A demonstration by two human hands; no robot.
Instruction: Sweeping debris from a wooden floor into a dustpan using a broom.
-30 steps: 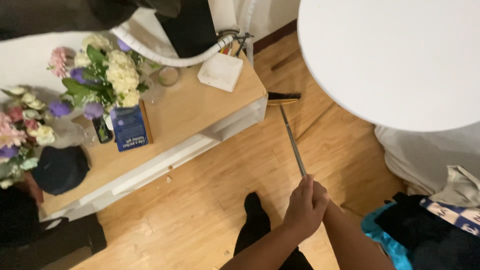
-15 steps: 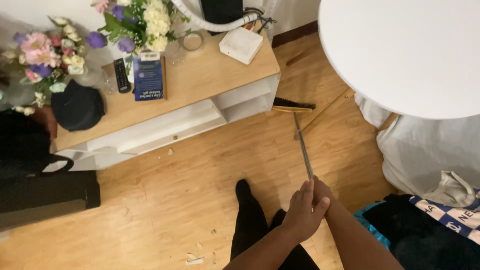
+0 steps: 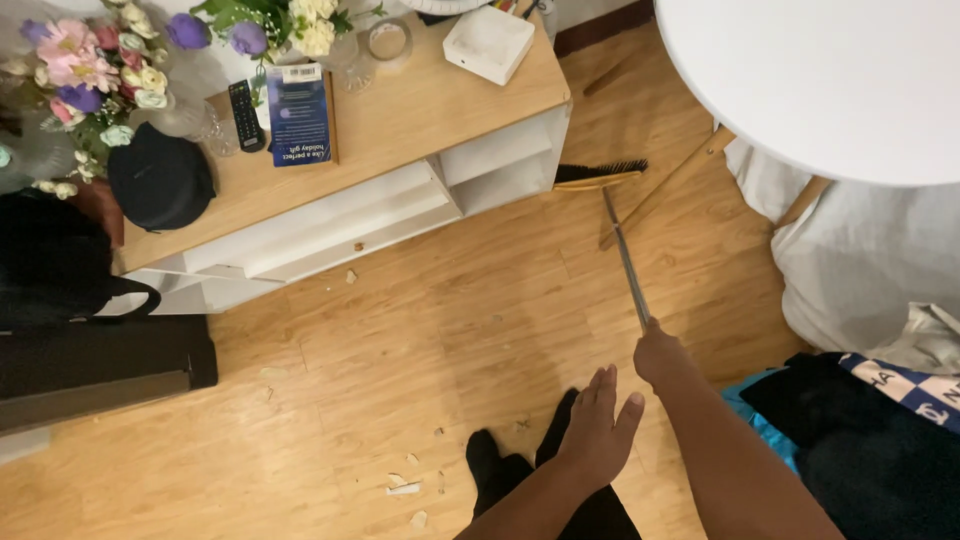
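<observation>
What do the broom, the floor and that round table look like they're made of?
Broom: thin grey handle with a dull sheen, likely metal; pale wooden-looking head with dark bristles. Floor: light wood boards, with visible grain and seams. Round table: smooth matte white top, material unclear, on pale wooden-looking legs.

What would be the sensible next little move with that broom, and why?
Probably draw the broom back across the wood floor towards the feet. Its head sits by the corner of the low shelf unit, while small pale scraps lie scattered nearer the person. The right hand grips the handle alone; the left hand is open and off it, so it may need to regrip first.
</observation>
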